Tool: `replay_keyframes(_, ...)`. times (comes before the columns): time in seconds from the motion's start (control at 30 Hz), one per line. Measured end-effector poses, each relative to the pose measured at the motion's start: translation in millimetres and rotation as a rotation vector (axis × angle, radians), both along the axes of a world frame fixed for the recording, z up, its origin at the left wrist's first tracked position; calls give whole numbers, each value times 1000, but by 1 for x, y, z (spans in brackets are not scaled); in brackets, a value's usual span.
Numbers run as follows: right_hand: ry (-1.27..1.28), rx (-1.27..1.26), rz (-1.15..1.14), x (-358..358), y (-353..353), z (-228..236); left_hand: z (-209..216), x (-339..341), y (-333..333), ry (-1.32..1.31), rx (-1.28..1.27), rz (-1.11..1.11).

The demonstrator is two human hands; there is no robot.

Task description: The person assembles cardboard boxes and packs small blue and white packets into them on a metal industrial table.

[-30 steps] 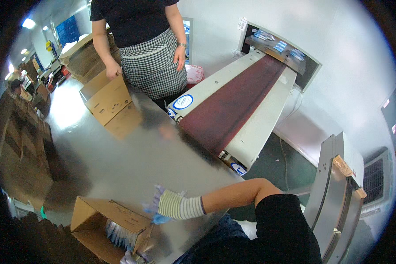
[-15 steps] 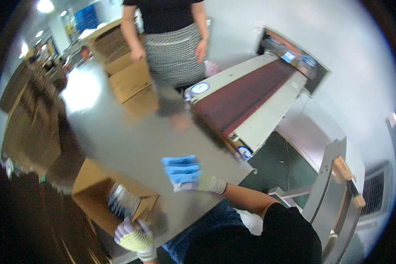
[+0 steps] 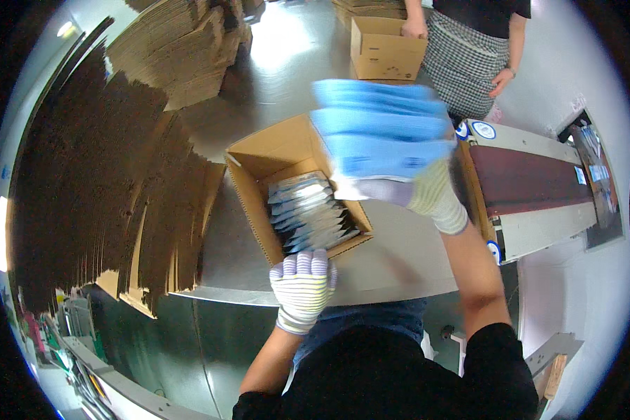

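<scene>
An open cardboard box [image 3: 254, 203] stands tilted to my view on the metal table, with a row of overlapping silver-and-blue flat packets [image 3: 308, 210] inside. My left hand [image 3: 302, 288], in a striped knit glove, has its fingers hooked over the box's near edge. My right hand [image 3: 427, 194], gloved the same way, grips a stack of light blue packets [image 3: 385, 133] from below. That stack is raised above the box's right side and hides part of its rim. Motion blurs the stack a little, and the right fingertips are mostly hidden behind it.
Piles of flattened cardboard [image 3: 112, 168] crowd the left. A conveyor [image 3: 532, 178] with a dark red belt runs off to the right, through a wall opening. Across the metal table [image 3: 280, 91], a person [image 3: 469, 56] holds another cardboard box [image 3: 385, 52].
The view has swung left. My right hand has lifted the blue packets from low over the table to above the box's right side. My left hand remains at the box's near edge.
</scene>
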State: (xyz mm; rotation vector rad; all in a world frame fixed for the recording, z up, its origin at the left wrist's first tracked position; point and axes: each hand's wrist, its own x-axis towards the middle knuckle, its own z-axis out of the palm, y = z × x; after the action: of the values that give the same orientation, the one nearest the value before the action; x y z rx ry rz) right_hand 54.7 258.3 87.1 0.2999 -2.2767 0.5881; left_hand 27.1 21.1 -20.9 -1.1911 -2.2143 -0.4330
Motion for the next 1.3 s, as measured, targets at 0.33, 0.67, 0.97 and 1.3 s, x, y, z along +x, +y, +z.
replay_keyframes(0.33,-1028,967,-279,-174,-64,-101,11,-8,9,-27,-8,-2)
replay_keyframes(0.67,-1321,631,-20,-196,-74,-78,4,-19,6,27,18,-26)
replay_keyframes(0.97,-1063,951,94,-182,-79,-73,1,-29,-4,-23,73,-44)
replay_keyframes(1.3,-498,523,190,-14,-120,-59,-7,-68,-91,-102,358,43)
